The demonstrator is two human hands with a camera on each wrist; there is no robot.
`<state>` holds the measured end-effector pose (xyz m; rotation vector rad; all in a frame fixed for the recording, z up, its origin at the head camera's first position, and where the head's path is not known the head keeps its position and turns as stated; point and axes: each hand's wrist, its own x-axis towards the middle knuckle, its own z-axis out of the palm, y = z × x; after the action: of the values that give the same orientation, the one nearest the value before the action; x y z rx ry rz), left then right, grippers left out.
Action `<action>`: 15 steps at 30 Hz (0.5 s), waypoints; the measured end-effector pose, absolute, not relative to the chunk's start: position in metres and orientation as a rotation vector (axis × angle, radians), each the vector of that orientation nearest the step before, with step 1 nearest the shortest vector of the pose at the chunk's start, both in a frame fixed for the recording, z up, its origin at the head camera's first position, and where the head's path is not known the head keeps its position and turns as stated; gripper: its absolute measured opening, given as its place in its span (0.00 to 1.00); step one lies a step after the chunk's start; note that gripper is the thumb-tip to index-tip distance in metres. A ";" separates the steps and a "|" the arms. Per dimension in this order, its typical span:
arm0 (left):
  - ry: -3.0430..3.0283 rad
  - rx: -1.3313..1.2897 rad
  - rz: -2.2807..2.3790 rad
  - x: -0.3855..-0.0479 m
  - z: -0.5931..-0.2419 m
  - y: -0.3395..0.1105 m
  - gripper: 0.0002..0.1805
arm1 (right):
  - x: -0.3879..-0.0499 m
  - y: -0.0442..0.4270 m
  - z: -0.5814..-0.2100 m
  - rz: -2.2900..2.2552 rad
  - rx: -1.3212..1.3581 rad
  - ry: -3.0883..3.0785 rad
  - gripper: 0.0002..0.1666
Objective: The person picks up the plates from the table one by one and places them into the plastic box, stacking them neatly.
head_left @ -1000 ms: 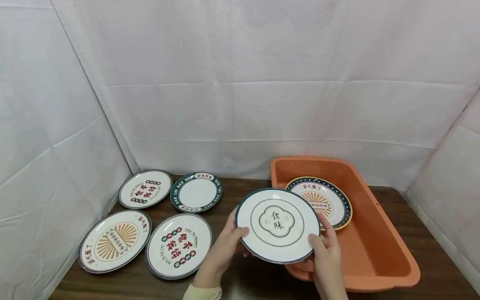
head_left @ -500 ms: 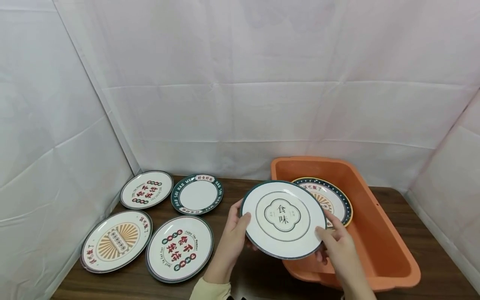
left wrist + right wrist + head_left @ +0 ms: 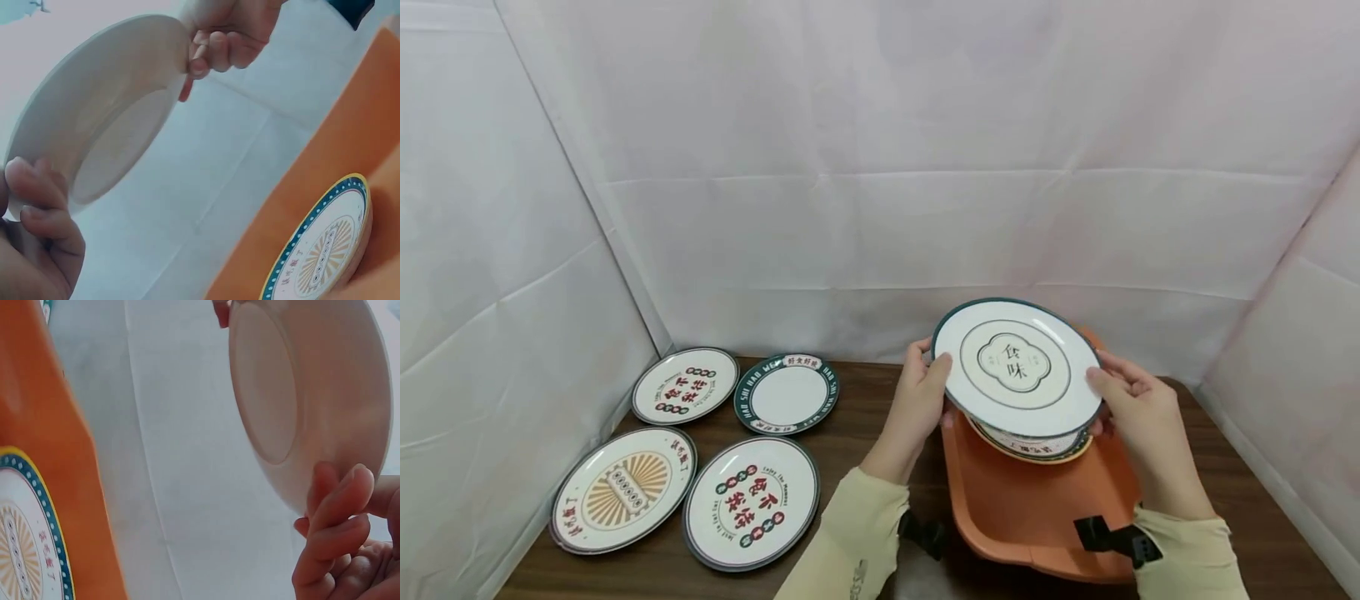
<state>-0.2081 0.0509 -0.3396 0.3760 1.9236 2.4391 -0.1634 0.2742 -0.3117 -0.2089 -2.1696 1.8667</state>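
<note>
At the near edge of the head view come two pale yellow sleeves (image 3: 853, 537), with a black device (image 3: 1107, 539) at the right wrist. A little farther, the left hand (image 3: 917, 400) and the right hand (image 3: 1152, 425) hold between them a white plate with dark green rim (image 3: 1017, 367). The fingers of each hand pinch this rim from opposite sides, the thumb above and other fingers curled below, as both wrist views show. The plate is in the air above the orange tub (image 3: 1026, 508), tilted, its printed face toward the person. Inside the tub lies a yellow-edged plate (image 3: 325, 250), partly covered in the head view. To the left, on the brown wooden counter (image 3: 640, 575), lie four other plates, face up: nearer, a sunburst plate (image 3: 627, 490) and a plate with red characters (image 3: 751, 504); behind these, a similar red-lettered plate (image 3: 686, 386) and one with broad green border (image 3: 763, 425). Farthest stands white cloth (image 3: 850, 125), creased.
</note>
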 end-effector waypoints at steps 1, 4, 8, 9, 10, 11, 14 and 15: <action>1.937 0.366 2.442 -0.212 -0.339 0.056 0.19 | -0.167 0.277 -0.311 1.863 -0.208 -2.157 0.37; 1.943 0.307 2.470 -0.222 -0.340 0.071 0.18 | -0.177 0.285 -0.313 1.827 -0.225 -2.144 0.34; 1.965 0.152 2.496 -0.231 -0.347 0.094 0.15 | -0.194 0.296 -0.322 1.798 -0.339 -2.105 0.31; 1.978 0.123 2.497 -0.233 -0.349 0.100 0.14 | -0.200 0.298 -0.325 1.808 -0.378 -2.073 0.30; 1.995 0.105 2.499 -0.235 -0.352 0.106 0.14 | -0.206 0.301 -0.329 1.831 -0.412 -2.033 0.29; 2.020 0.089 2.501 -0.236 -0.354 0.112 0.14 | -0.212 0.304 -0.333 1.855 -0.443 -1.993 0.28; 2.097 0.099 2.512 -0.242 -0.362 0.124 0.14 | -0.230 0.311 -0.348 1.892 -0.515 -1.936 0.28; 2.127 0.099 2.513 -0.245 -0.366 0.127 0.13 | -0.235 0.313 -0.353 1.876 -0.521 -1.950 0.28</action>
<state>-0.2447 0.1271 -0.3655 0.0995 2.1268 2.5132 -0.2349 0.3128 -0.3532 -0.5212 -1.9499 1.8764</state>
